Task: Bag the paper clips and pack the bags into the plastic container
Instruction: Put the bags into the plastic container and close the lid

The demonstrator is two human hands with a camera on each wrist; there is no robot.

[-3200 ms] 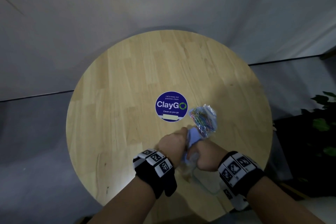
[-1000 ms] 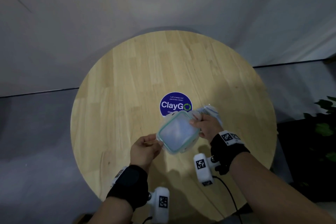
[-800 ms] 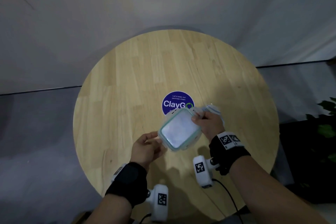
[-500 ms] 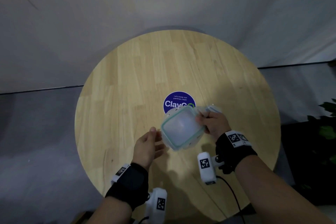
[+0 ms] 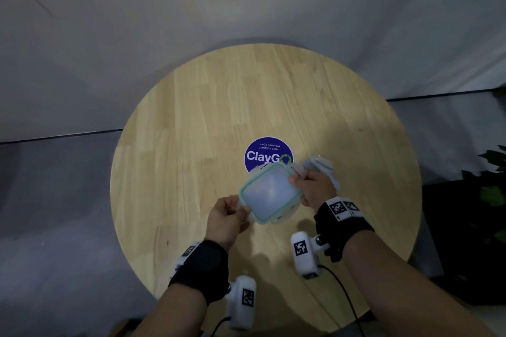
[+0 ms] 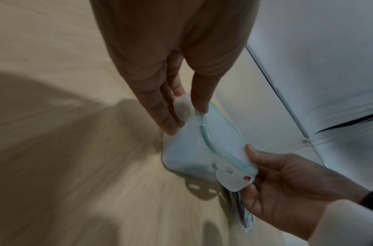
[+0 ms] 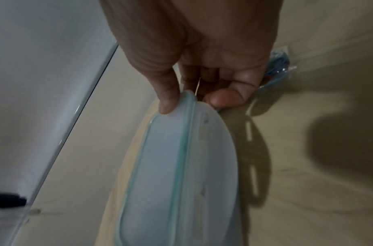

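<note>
A translucent plastic container [image 5: 269, 193] with a teal-rimmed lid hangs tilted just above the round table, closed by its lid. My left hand [image 5: 241, 206] pinches a white latch tab [image 6: 182, 108] on its left edge between thumb and fingers. My right hand [image 5: 294, 179] grips the opposite edge, thumb on the lid [image 7: 160, 166] and fingers under the rim. In the left wrist view the left hand [image 6: 185, 113] is at the top and the right hand [image 6: 253, 166] at the lower right. A clear bag of coloured paper clips [image 5: 323, 169] lies on the table just beyond the right hand [image 7: 192, 103].
The wooden table [image 5: 191, 145] carries a blue ClayGO sticker [image 5: 267, 152] right behind the container. White cloth hangs behind the table. A dark plant [image 5: 492, 186] stands off the table's right edge. Wrist camera cables trail over the near edge.
The left hand, open beside the container half a second ago, has closed on the latch tab. The right hand has kept the container in about the same place, slightly lower.
</note>
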